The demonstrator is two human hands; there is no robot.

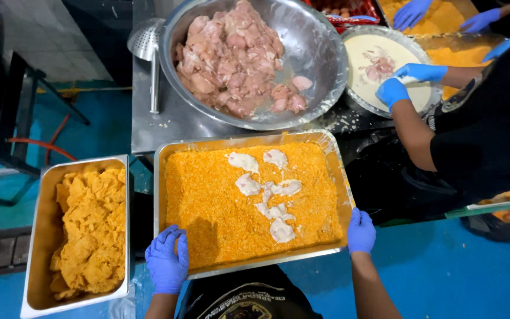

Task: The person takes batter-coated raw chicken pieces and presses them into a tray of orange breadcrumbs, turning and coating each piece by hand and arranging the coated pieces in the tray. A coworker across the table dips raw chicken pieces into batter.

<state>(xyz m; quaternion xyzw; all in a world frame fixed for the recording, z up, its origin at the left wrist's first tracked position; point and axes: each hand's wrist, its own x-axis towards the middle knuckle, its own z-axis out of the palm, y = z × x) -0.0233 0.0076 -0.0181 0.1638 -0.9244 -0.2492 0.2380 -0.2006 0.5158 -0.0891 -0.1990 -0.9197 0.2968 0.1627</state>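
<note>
Left hand (167,264) & right hand (361,231), fingers curled, grip near rim of crumb tray (162,177) w/ battered pieces (270,195)

Shiny steel tray (166,155), coarse matt orange crumbs (208,201) (grainy), glossy wet battered pieces (270,195), smooth blue gloves (166,263)

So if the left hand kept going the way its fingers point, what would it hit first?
Probably the orange breadcrumb bed inside the rectangular metal tray whose near rim the blue-gloved left hand grips.
</note>
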